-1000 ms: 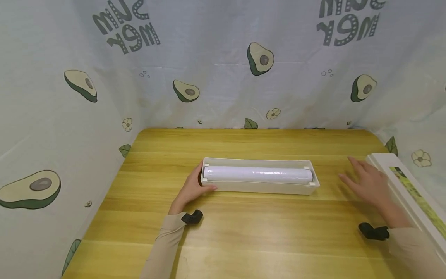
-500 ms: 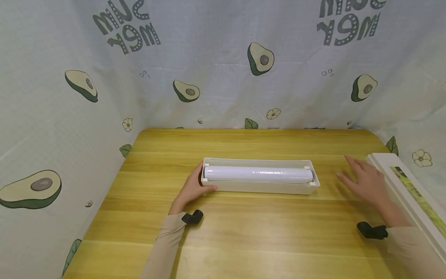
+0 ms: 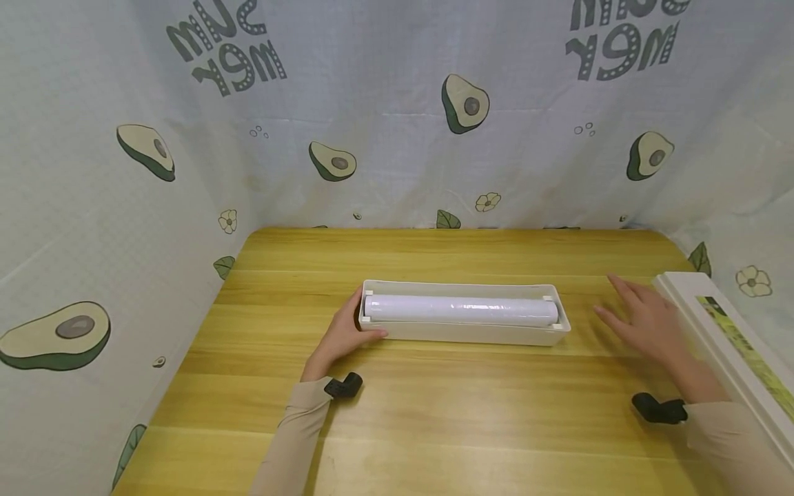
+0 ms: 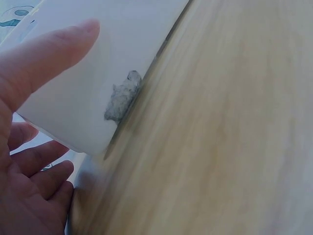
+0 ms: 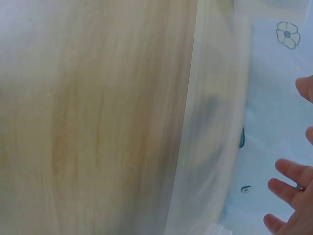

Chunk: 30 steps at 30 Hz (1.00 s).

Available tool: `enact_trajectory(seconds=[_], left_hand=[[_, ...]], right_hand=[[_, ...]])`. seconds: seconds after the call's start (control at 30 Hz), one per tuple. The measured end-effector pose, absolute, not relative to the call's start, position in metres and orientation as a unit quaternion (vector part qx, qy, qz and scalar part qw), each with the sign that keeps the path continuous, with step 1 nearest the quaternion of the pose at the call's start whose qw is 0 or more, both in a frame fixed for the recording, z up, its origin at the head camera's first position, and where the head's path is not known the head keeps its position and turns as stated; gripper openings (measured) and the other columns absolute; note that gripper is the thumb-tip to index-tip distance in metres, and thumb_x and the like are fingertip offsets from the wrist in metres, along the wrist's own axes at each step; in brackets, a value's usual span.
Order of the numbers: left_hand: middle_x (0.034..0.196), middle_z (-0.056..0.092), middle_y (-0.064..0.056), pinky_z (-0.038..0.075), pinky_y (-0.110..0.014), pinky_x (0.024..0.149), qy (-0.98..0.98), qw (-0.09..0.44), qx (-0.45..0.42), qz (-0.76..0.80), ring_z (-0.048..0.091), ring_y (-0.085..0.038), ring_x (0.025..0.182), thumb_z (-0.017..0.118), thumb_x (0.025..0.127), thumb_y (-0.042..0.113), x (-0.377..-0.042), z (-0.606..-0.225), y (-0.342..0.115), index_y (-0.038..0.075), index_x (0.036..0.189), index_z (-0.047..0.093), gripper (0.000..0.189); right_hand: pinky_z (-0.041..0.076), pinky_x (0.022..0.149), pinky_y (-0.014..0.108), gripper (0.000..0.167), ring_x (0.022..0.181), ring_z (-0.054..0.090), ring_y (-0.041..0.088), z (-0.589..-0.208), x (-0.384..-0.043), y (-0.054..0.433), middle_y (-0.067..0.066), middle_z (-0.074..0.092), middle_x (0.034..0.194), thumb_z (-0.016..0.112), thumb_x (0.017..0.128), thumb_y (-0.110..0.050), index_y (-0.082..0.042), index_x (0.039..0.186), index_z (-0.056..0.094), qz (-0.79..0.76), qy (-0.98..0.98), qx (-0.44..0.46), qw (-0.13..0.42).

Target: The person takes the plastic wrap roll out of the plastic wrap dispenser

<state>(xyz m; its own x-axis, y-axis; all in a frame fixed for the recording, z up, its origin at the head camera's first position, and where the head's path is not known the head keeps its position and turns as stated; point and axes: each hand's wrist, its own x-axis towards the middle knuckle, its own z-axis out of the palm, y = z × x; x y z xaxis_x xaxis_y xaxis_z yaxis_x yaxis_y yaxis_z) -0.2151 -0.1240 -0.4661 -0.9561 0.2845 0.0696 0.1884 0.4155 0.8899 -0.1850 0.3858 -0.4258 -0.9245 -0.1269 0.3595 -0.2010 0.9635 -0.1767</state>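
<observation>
A long white cling film box lies across the middle of the table without a cover. Inside it rests a white, shiny roll held between small end brackets. My left hand grips the box's left end, thumb on the front wall and fingers round the end. In the left wrist view the thumb lies on the white wall, above a grey, crumpled patch at its lower edge. My right hand holds nothing and hovers with spread fingers between the box and a long white lid.
The lid slants along the table's right side and carries a yellow-green label. A white curtain printed with avocados hangs behind and beside the wooden table. Black wrist devices sit on both sleeves.
My right hand has drifted slightly left, toward the box and away from the lid. The left hand, box and roll have stayed in place.
</observation>
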Motion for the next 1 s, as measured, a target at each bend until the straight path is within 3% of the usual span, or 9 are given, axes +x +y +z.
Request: enact_trajectory(seconds=[0.57, 1.0], left_hand=[[0.14, 0.045, -0.008, 0.04, -0.043, 0.104, 0.837, 0.05, 0.144, 0.526, 0.047, -0.026, 0.124, 0.083, 0.07, 0.023, -0.217, -0.466, -0.125, 0.024, 0.151, 0.018, 0.104], [0.141, 0.044, -0.009, 0.037, -0.045, 0.107, 0.84, 0.047, 0.142, 0.522, 0.046, -0.027, 0.125, 0.084, 0.069, 0.024, -0.217, -0.467, -0.125, 0.021, 0.151, 0.019, 0.104]], right_hand=[[0.041, 0.077, 0.061, 0.068, 0.097, 0.053, 0.051, -0.423, -0.193, 0.373, 0.036, 0.056, 0.117, 0.064, 0.085, -0.035, -0.004, 0.141, 0.041, 0.109, -0.962, 0.135, 0.213], [0.042, 0.076, 0.062, 0.067, 0.098, 0.053, 0.051, -0.423, -0.193, 0.367, 0.034, 0.056, 0.116, 0.064, 0.085, -0.033, -0.006, 0.142, 0.04, 0.121, -0.96, 0.145, 0.206]])
